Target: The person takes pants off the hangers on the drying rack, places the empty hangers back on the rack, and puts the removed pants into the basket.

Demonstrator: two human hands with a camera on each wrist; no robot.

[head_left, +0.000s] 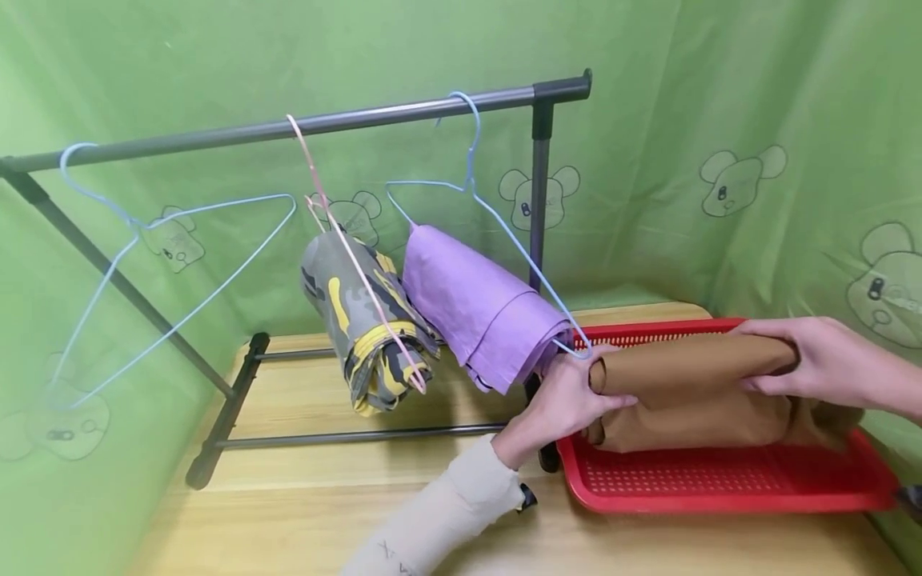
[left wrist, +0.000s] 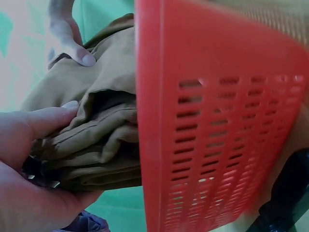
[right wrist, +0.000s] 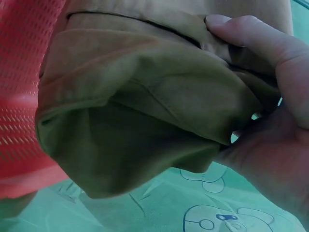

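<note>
A folded brown garment [head_left: 691, 400] spans the space between both hands, over the red basket [head_left: 670, 502]. My left hand [head_left: 569, 400] grips its left end, the thumb on top; in the left wrist view the layered folds [left wrist: 91, 154] show between thumb and fingers. At the other end my right hand [head_left: 821, 360] holds the cloth, with the thumb on its upper side. A loose flap [right wrist: 135, 140] hangs open there in the right wrist view. Some fingers of both hands are hidden by the cloth.
A dark metal rack [head_left: 216, 140] stands left of the basket. On it hang an unladen blue hanger [head_left: 216, 292], a pink hanger [head_left: 317, 180] carrying camouflage cloth [head_left: 346, 296], and another blue hanger [head_left: 471, 164] carrying purple cloth [head_left: 475, 304], close above my left hand.
</note>
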